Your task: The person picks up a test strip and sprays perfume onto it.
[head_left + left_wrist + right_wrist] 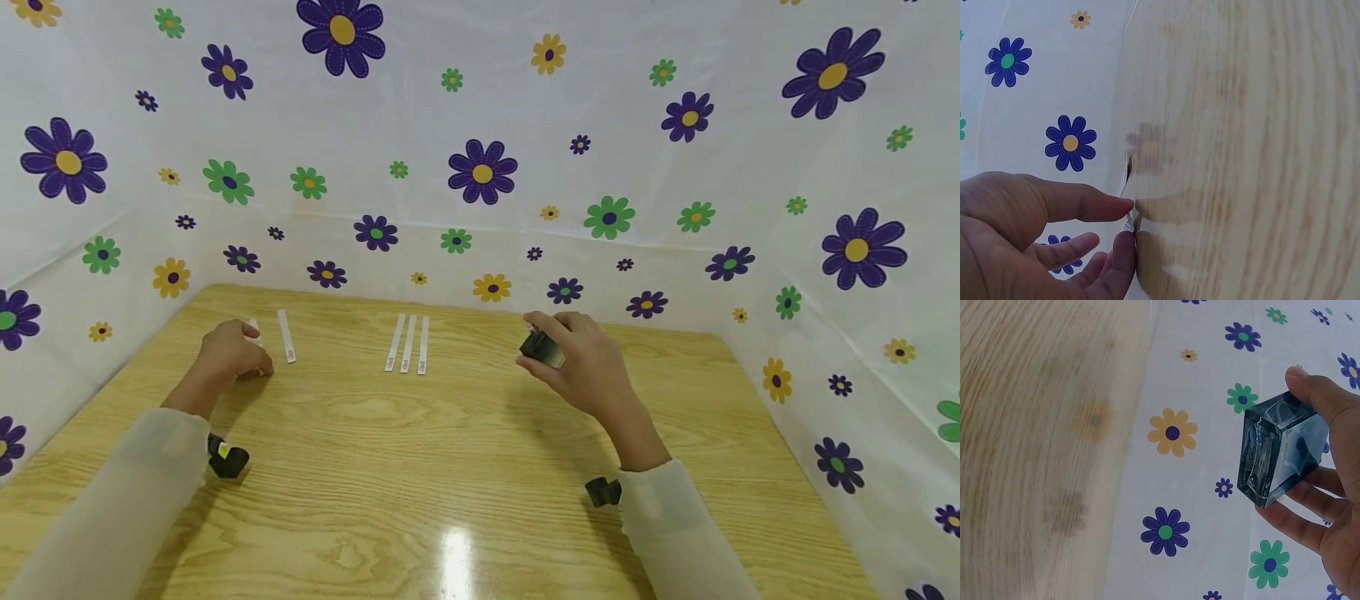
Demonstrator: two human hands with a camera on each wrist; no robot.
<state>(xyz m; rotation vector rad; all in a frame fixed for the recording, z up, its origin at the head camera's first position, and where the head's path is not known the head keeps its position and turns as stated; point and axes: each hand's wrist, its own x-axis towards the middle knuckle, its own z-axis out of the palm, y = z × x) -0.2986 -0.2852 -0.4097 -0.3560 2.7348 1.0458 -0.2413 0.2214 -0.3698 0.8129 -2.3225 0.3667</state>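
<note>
My right hand (pixel 588 367) holds a blue glass perfume bottle (pixel 1279 450) above the table, thumb on one side and fingers on the other. The bottle is tilted, and the palm hides part of it. At the table's left, my left hand (pixel 228 350) pinches a white paper test strip (pixel 1128 222) by its end, low over the wood. The fingertips cover part of that strip. Just right of this hand lies another white paper strip (pixel 287 336). Three more strips (pixel 407 343) lie side by side near the middle of the table, small print at their near ends.
The wooden table (pixel 390 475) has a white flowered cloth (pixel 420 108) standing behind it and along both sides. A small black camera (pixel 228 460) sits at my left wrist, and another black camera (pixel 602 492) at my right.
</note>
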